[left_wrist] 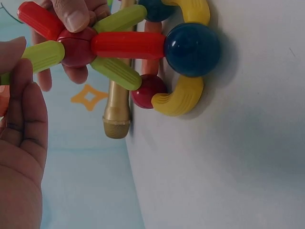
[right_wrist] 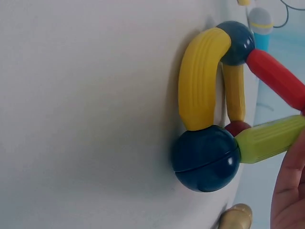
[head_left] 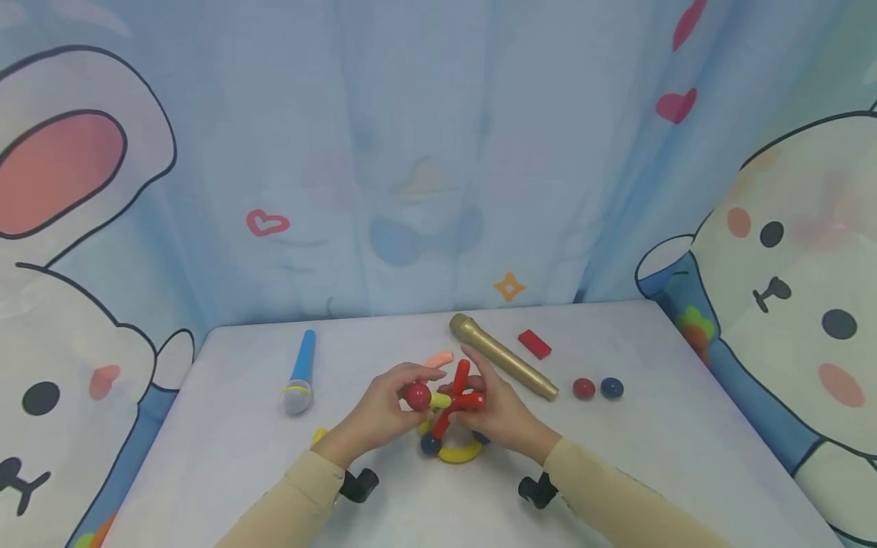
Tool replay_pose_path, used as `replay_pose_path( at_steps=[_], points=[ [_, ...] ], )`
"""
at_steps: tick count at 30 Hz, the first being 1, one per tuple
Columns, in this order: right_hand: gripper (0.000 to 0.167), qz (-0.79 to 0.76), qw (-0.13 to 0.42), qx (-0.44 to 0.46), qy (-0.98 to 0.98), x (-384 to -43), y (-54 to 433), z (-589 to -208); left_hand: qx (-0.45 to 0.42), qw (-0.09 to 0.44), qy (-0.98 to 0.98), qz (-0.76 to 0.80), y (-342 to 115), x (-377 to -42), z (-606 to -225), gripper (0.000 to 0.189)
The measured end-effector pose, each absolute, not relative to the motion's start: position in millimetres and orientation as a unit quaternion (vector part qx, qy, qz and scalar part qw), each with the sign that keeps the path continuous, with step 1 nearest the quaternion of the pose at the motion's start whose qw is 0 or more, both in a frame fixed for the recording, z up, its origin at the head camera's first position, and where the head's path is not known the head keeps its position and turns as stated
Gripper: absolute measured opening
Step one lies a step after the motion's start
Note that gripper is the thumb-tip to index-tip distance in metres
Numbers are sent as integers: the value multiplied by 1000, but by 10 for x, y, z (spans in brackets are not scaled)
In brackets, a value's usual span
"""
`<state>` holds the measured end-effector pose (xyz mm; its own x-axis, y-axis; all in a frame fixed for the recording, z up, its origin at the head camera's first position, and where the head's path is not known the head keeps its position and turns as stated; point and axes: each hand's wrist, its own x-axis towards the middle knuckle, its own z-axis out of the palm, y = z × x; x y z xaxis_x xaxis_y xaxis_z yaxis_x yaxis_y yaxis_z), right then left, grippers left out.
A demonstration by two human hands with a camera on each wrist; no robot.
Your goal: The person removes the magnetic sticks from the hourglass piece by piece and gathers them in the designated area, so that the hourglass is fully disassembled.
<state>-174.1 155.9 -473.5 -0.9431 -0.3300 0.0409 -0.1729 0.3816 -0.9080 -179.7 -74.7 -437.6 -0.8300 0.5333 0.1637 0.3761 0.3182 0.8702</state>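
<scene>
Between my hands stands a toy structure of ribbed sticks and balls. Its base ring has yellow curved sticks and blue balls resting on the table. Red and green sticks slope up to a red centre ball, from which more sticks spread. My left hand grips a red ball between thumb and fingers, at the end of a light green stick. On the other side, my right hand holds the structure around its red sticks, its thumb on the centre ball in the left wrist view.
Behind the structure lies a gold microphone, with a red block beside it. A red ball and a blue ball sit to the right. A blue toy microphone lies left; a yellow piece shows by my left wrist.
</scene>
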Motion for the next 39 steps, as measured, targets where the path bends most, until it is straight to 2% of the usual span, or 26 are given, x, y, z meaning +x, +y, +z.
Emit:
replay_pose_path(
  at_steps=[15, 21, 25, 28, 32, 34, 36, 39],
  points=[
    [96, -548, 149, -173, 805, -1896, 1674, -4695, 321, 129, 790, 506, -833, -1822, -4323, 57],
    [93, -545, 159, -173, 805, -1891, 1695, -4673, 316, 127, 789, 511, -824, -1821, -4319, 56],
    [93, -520, 115, -175, 828, -1799, 1755, -4623, 316, 123, 788, 513, -810, -1817, -4322, 56],
    [91, -492, 26, -178, 852, -1676, 1814, -4533, 315, 118, 792, 509, -817, -1812, -4315, 56],
    [74, -465, -98, -225, 851, -1515, 1785, -4346, 317, 108, 796, 503, -851, -1811, -4319, 57],
    [64, -447, -123, -275, 842, -1461, 1707, -4261, 321, 104, 793, 507, -867, -1812, -4326, 57],
    [57, -424, -125, -328, 835, -1426, 1608, -4206, 326, 105, 789, 510, -872, -1814, -4333, 57],
    [54, -378, -124, -384, 833, -1409, 1472, -4185, 337, 104, 783, 513, -866, -1820, -4342, 56]
  ],
)
